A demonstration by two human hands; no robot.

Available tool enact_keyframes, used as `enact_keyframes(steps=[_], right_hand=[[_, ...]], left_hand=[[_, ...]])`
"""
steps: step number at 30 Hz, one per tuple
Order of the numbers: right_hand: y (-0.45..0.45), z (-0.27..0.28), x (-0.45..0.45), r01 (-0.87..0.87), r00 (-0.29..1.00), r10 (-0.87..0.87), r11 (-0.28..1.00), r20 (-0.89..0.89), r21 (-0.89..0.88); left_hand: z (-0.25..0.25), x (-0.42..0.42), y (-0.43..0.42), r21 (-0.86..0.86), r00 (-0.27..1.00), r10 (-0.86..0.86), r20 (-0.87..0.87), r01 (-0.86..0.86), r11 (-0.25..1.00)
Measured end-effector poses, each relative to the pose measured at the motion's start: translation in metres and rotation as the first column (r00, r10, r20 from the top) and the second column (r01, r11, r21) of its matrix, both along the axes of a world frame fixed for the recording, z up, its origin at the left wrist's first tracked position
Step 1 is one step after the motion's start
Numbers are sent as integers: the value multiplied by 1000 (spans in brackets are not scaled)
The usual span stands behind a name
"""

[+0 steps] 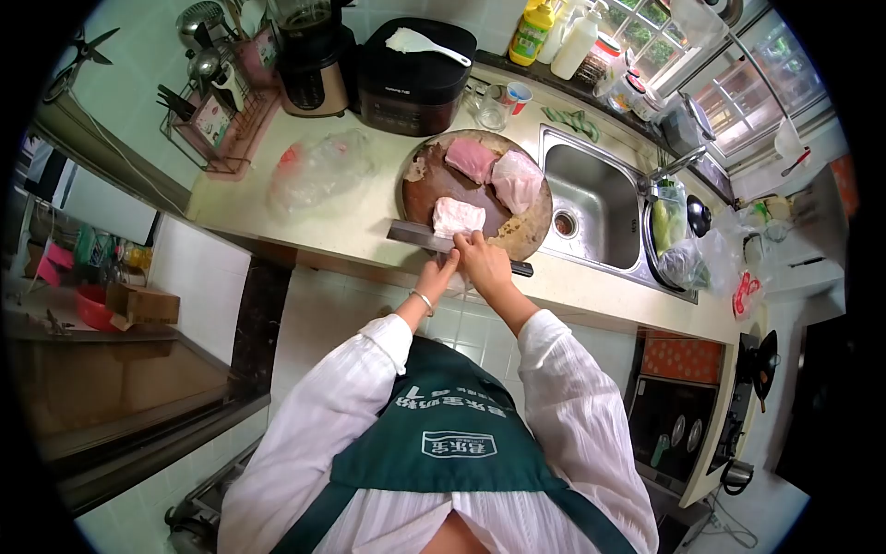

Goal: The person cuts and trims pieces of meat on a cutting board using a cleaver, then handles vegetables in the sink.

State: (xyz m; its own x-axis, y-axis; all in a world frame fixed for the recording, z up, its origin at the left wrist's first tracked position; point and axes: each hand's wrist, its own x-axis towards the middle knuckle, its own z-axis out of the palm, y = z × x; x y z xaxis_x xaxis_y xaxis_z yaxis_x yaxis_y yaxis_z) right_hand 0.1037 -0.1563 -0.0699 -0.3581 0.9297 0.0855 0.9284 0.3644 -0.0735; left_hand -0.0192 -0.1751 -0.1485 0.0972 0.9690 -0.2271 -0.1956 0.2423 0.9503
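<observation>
A round wooden chopping board point(429, 189) lies on the counter with three pieces of meat. The nearest is a pale, whitish piece of meat point(459, 217); behind it are a pink piece of meat point(471, 160) and a larger pale piece of meat point(518, 182). A kitchen knife point(415, 234) lies along the board's near edge, its dark handle pointing right. My left hand point(439, 274) and my right hand point(485, 263) meet over the knife, fingers closed together. Something pale and translucent shows below them. What the fingers pinch is hidden.
A crumpled clear plastic bag point(323, 171) lies left of the board. Behind stands a black rice cooker point(411, 97) with a white rice paddle point(429, 44) on top, beside glass cups point(492, 109). The steel sink point(600, 198) is at the right, a utensil rack point(217, 125) at the left.
</observation>
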Motion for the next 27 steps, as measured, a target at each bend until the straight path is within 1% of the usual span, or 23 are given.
enact_keyframes(steps=[1,3,4,5,7,9,10,11,13,14,15,18,19,20,21,22,24,25,27], right_hand=[[0,0,9,12,1000,-12,1000,1,-8],[-2,4,24,35,999,-35,999,-2,-34],[-2,7,30,43,999,-41,996,31,-73],[0,8,29,36,999,-34,997,32,-71],[2,9,22,0,1000,2,998,29,-68],[10,9,5,4,998,1,996,56,-89],[14,10,-3,-3,999,8,996,45,-94],[17,10,-7,-9,999,12,995,32,-100],[12,9,3,-23,1000,24,996,5,-92],[10,9,10,-20,1000,20,997,0,-73],[10,12,16,-16,1000,16,998,-7,-55],[11,9,30,2,1000,-2,996,8,-93],[13,12,27,4,1000,-2,994,15,-106],[14,14,20,-3,998,10,993,60,-121],[16,13,9,-10,998,17,992,56,-122],[20,13,-2,-19,999,22,993,30,-115],[26,18,-22,-21,1000,23,991,16,-135],[28,18,-22,-26,1000,28,991,14,-134],[28,15,-11,-49,997,56,991,47,-128]], left_hand=[[-2,-3,3,5,1000,2,3,-2,1000],[-6,-10,3,-182,994,-107,36,112,977],[-8,-9,2,-185,994,-105,37,110,976],[-9,-6,3,-135,988,-118,-96,105,985],[-3,-3,5,-86,965,-120,-234,102,991],[3,10,3,164,912,124,-390,-64,984],[1,17,8,163,927,222,-301,-179,970],[-3,15,11,162,928,220,-301,-177,971],[5,7,9,130,929,111,-353,-69,989],[9,6,7,117,902,100,-420,-56,992],[8,5,10,121,902,103,-420,-57,991],[5,0,10,0,936,10,-351,-11,1000],[5,0,11,5,935,22,-354,-22,1000],[5,3,10,21,936,82,-341,-80,997],[9,5,7,31,935,137,-328,-134,990],[7,7,7,27,933,139,-330,-138,990],[7,11,14,50,905,279,-321,-278,959],[9,5,17,52,903,283,-323,-282,958],[14,-11,16,105,910,154,-385,-123,987]])
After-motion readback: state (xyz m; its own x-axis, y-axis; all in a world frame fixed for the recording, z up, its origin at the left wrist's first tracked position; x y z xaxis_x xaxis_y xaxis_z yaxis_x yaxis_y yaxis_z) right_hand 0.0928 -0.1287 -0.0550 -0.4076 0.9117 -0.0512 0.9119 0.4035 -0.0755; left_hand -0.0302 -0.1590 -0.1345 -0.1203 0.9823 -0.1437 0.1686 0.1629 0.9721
